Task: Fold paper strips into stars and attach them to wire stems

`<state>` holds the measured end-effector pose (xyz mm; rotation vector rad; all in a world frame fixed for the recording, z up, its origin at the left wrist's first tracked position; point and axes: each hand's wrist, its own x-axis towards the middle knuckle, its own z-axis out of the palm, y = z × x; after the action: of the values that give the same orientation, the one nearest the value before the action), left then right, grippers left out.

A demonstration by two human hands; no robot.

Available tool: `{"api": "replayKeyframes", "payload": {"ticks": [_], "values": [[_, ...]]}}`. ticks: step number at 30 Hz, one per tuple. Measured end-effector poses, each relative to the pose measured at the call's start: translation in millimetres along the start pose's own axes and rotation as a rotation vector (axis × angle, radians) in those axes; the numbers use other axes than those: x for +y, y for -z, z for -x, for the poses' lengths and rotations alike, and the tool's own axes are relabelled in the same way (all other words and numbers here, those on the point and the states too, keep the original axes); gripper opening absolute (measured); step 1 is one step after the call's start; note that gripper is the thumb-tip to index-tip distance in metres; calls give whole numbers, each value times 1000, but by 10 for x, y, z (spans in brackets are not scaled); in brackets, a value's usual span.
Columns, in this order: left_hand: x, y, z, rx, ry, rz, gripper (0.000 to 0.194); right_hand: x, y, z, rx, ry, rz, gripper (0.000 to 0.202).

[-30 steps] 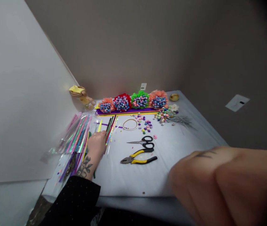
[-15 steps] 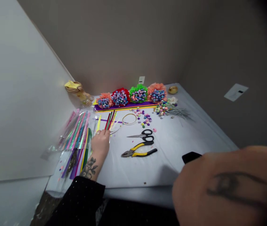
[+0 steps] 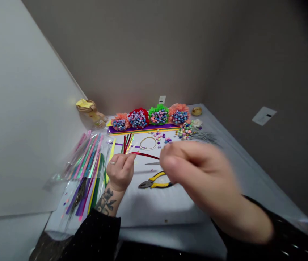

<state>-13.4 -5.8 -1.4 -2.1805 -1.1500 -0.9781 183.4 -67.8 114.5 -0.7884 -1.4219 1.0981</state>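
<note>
A thin red strip (image 3: 146,155) stretches between my two hands above the white board. My left hand (image 3: 120,171) pinches its left end, near more red and green strips (image 3: 127,142) lying on the board. The strip's other end is in the closed fingers of my right hand (image 3: 199,174), which is close to the camera and slightly blurred. Below the strip lie yellow-and-black pliers (image 3: 154,182), their handle ends behind my right hand. Scissors (image 3: 152,164) show only a blade; the rest is covered by that hand. A pale ring (image 3: 148,143) lies behind the strip.
Four ruffled flower-like pieces (image 3: 138,118) stand along the back. Small colourful stars (image 3: 185,131) and silvery stems (image 3: 204,137) lie at the back right. Plastic packs of coloured strips (image 3: 85,154) cover the left side. A foot-shaped stand (image 3: 92,113) is at the back left.
My right hand has come in from the lower right over the scissors and closed on the red strip. The strip is now stretched out between both hands.
</note>
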Motion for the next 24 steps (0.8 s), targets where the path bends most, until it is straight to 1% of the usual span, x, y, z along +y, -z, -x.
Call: {"api": "replayKeyframes", "payload": {"ticks": [2,3,4,5,6,7,9,11,14,16,17,19,22,24], "values": [[33,-64,-76,-62,45,18,15,406,56,-140,63,37,386,9],[50,-107,-122,-101,74,9,17,648,76,-185,40,4,528,24],[67,-157,-170,-144,100,-7,18,893,94,-210,9,-52,611,38],[82,-213,-214,-188,119,-26,20,1121,114,-219,-9,-130,651,42],[92,-274,-250,-233,134,-42,21,1319,136,-214,9,-206,679,37],[98,-335,-274,-277,144,-54,22,1476,160,-201,33,-230,722,29],[96,-450,-285,-352,153,-64,21,1669,202,-168,62,-224,777,21],[84,-533,-252,-383,156,-58,20,1739,224,-141,69,-205,773,20],[72,-574,-169,-367,138,-2,18,1761,209,-122,37,-214,750,34],[63,-561,-117,-329,131,47,16,1777,192,-112,19,-225,790,28],[51,-551,-95,-314,131,67,15,1787,192,-108,14,-228,824,24],[6,-534,-60,-299,140,83,14,1802,217,-101,1,-231,915,23],[-82,-526,-43,-317,183,59,15,1795,297,-101,-29,-250,1070,23],[-106,-524,-47,-324,227,28,15,1784,343,-104,-18,-240,1165,20]]}}
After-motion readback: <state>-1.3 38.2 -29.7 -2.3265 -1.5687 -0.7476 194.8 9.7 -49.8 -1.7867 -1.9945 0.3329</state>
